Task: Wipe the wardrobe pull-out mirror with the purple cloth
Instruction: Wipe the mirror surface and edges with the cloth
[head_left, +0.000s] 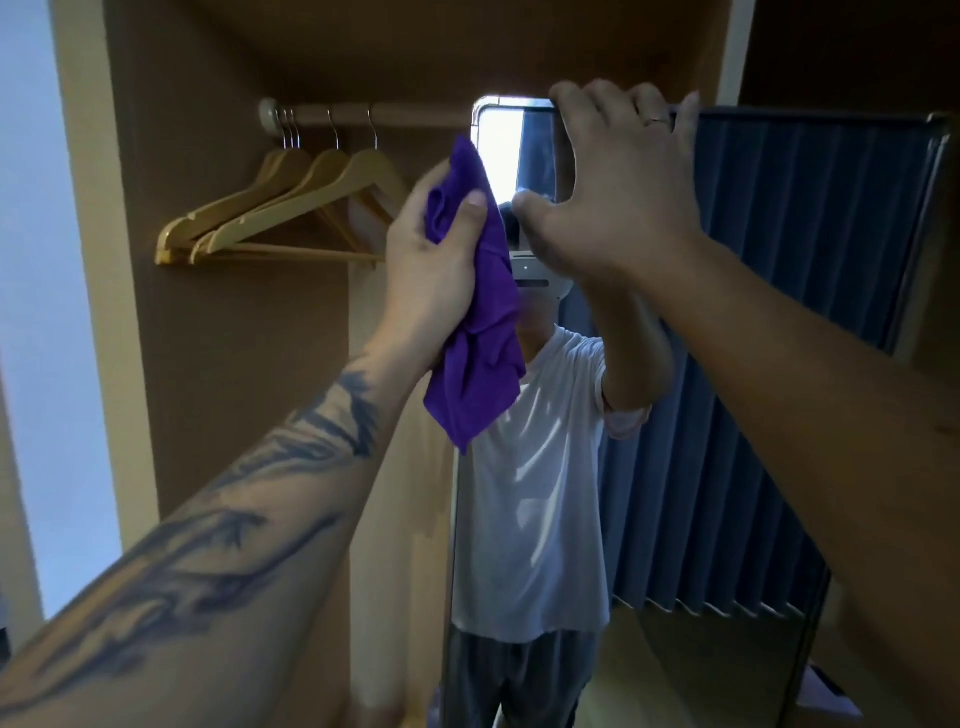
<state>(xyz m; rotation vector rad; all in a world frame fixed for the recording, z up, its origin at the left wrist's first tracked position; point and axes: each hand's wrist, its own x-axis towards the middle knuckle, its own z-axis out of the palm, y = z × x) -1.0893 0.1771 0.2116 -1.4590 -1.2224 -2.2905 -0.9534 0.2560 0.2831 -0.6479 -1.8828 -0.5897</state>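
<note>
The tall pull-out mirror (753, 364) stands out from the wooden wardrobe, reflecting a person in a white shirt and blue curtains. My left hand (431, 265) grips the bunched purple cloth (480, 332), which hangs down beside the mirror's upper left edge. Whether the cloth touches the glass I cannot tell. My right hand (618, 192) reaches up to the mirror's top edge, fingers curled over the metal frame and thumb spread below in front of the glass.
Several wooden hangers (291, 208) hang on a rail (363, 113) inside the wardrobe at upper left. The wardrobe's side panel (88, 260) stands at left, a wooden wall at far right.
</note>
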